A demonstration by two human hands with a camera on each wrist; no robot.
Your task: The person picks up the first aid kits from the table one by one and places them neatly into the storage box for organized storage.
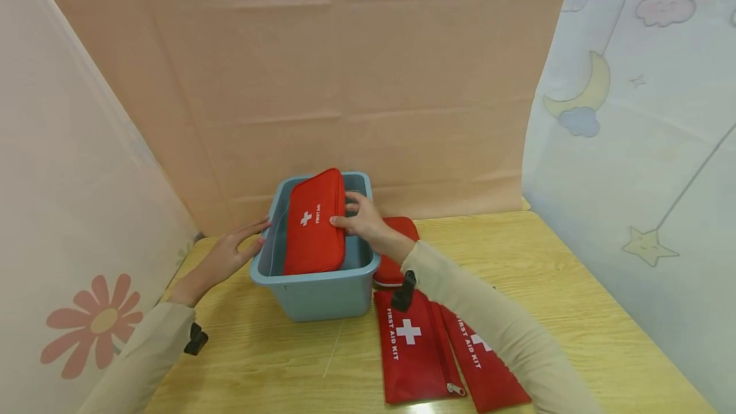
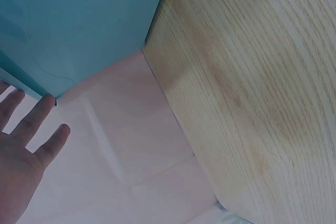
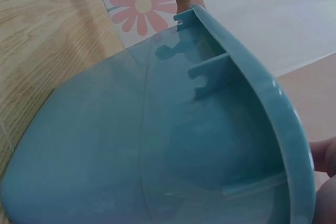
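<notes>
1. Head view: the right hand (image 1: pixel 362 219) pinches the edge of a red first aid pouch (image 1: pixel 313 222), its grip curled on the pouch. The pouch stands tilted inside the blue-grey bin (image 1: pixel 322 296), its top leaning on the far rim.
2. The left hand (image 1: pixel 230 254) has straight, spread fingers that touch the bin's left rim. Two flat red first aid kits (image 1: pixel 414 350) lie on the wooden surface (image 1: pixel 575 312) just right of the bin, and another red pouch (image 1: pixel 402 229) sits behind the right wrist.
3. Left wrist view: spread fingers (image 2: pixel 42 114) meet the bin's corner.
4. Right wrist view: the bin's outer wall and rim fill the frame; a fingertip (image 3: pixel 325 156) shows at the right edge.
</notes>
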